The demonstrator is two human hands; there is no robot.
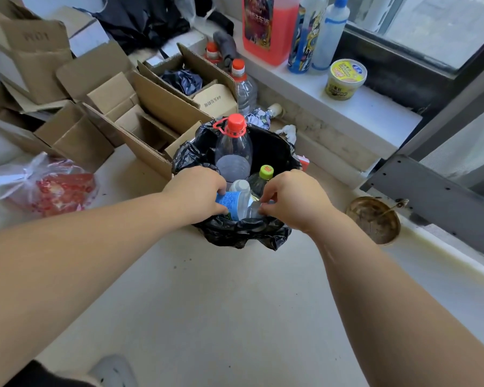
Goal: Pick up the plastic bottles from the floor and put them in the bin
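A bin lined with a black bag (243,233) stands on the floor in the middle. Inside it a large clear bottle with a red cap (233,152) stands upright, next to a small bottle with a yellow-green cap (264,175). A clear bottle with a blue label (236,203) lies across the bin's near rim. My left hand (197,191) grips its labelled end and my right hand (294,199) pinches its other end. Behind the bin, two more red-capped bottles (243,88) stand on the floor by the boxes.
Open cardboard boxes (140,107) crowd the floor to the left and behind the bin. A plastic bag with red contents (48,188) lies at left. A round brass floor drain (373,219) sits at right. The window ledge (361,107) holds detergent bottles and a yellow tub.
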